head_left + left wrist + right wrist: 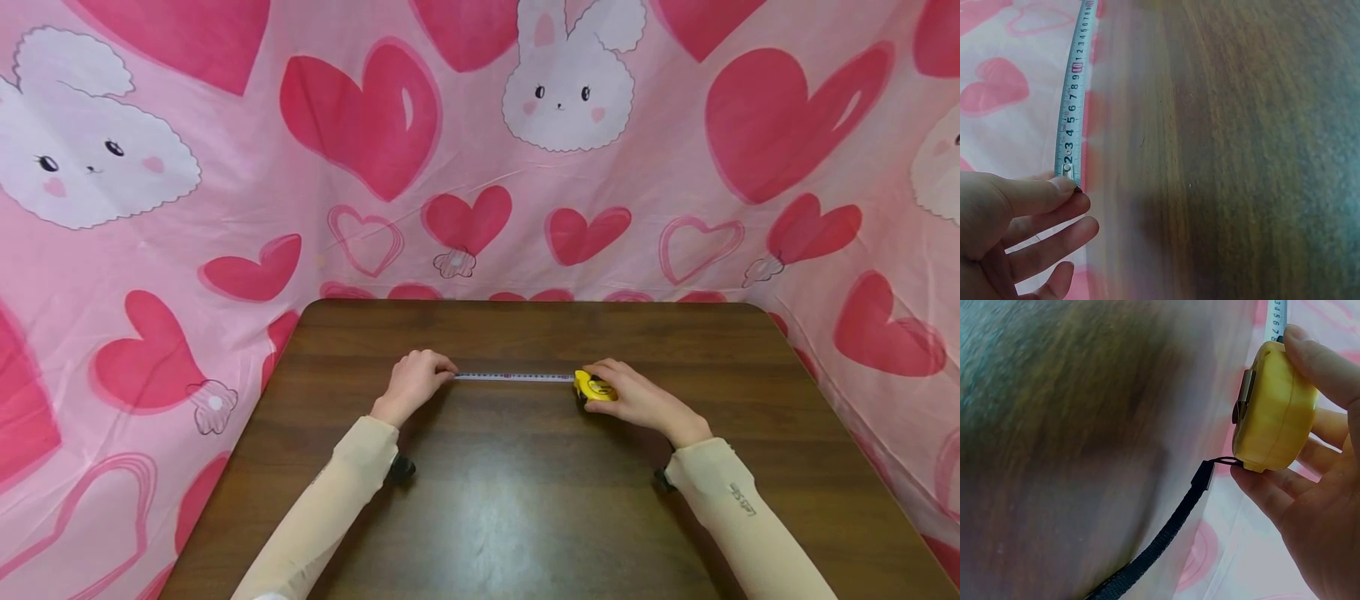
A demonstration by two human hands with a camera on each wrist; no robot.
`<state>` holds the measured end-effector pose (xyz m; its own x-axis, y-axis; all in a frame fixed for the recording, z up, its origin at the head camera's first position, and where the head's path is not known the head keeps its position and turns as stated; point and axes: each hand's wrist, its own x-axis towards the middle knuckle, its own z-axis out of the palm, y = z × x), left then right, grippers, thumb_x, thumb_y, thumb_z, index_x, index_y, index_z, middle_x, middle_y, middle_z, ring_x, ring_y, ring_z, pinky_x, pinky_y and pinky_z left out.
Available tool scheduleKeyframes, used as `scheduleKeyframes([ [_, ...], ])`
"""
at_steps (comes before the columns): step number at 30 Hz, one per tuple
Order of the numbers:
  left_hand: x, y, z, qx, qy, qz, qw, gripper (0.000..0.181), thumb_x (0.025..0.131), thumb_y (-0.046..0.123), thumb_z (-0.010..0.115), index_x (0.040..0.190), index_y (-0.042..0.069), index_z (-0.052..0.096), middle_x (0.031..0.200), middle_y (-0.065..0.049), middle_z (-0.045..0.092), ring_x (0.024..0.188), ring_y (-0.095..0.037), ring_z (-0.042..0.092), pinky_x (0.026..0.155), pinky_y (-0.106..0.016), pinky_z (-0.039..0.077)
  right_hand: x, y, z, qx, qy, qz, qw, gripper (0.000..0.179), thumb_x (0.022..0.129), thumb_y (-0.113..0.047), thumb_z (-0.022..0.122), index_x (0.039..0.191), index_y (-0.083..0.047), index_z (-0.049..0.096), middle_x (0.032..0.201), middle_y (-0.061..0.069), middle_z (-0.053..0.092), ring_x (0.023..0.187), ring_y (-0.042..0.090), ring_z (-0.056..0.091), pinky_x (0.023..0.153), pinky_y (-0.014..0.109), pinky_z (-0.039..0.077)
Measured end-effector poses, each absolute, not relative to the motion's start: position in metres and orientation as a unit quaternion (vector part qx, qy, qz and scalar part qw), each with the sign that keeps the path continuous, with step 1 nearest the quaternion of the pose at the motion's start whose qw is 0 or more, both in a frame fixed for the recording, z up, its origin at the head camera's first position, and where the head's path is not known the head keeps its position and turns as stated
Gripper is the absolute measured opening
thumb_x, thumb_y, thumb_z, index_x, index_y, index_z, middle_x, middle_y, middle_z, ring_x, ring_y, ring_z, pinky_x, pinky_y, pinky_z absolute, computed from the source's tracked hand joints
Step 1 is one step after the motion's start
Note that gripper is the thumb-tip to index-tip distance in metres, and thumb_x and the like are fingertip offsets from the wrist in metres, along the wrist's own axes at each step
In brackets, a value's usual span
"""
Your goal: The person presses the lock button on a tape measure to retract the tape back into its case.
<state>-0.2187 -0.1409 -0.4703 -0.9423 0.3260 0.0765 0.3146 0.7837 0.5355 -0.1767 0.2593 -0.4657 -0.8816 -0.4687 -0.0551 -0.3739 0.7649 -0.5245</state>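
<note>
A yellow tape measure (597, 387) is gripped in my right hand (637, 398), its case between the thumb and fingers. From its mouth the white blade (517, 377) runs out straight to the left, above the wooden table. My left hand (415, 382) pinches the blade's end between thumb and index finger. Close up in the left wrist view, the blade (1072, 112) shows black numbers and red tens marks, with the thumb over its tip. In the right wrist view a metal clip (1244, 394) sits on the side of the case, and a black strap (1172, 525) hangs from it.
The brown wooden table (487, 492) has rounded far corners. A pink cloth with hearts and rabbits (480, 167) hangs behind it and along both sides. Dark wrist devices (401, 469) stick out under the sleeves.
</note>
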Motion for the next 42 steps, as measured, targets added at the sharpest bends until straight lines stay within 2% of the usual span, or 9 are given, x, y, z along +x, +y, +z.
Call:
scheduleKeyframes([
  [32,-0.219,-0.125,-0.468,0.187,0.942,0.279,0.015,0.011,0.095,0.016,0.077,0.104,0.015,0.084,0.101,-0.003,0.079,0.081,-0.020,0.064,0.079,-0.040,0.058,-0.178,0.247,-0.467,-0.250,0.929,-0.257,0.088,0.067,0.093,-0.039,0.078,0.146,-0.004,0.056,0.139,0.014,0.058,0.119,0.029,0.057,0.108,0.056,0.048],
  [42,-0.218,-0.118,-0.468,0.197,0.943,0.268,0.009,0.011,0.095,0.016,0.077,0.103,0.015,0.084,0.103,-0.003,0.079,0.087,-0.021,0.069,0.083,-0.043,0.059,-0.175,0.240,-0.465,-0.246,0.930,-0.260,0.087,0.066,0.093,-0.038,0.079,0.146,-0.005,0.056,0.139,0.013,0.059,0.117,0.027,0.057,0.106,0.054,0.050],
])
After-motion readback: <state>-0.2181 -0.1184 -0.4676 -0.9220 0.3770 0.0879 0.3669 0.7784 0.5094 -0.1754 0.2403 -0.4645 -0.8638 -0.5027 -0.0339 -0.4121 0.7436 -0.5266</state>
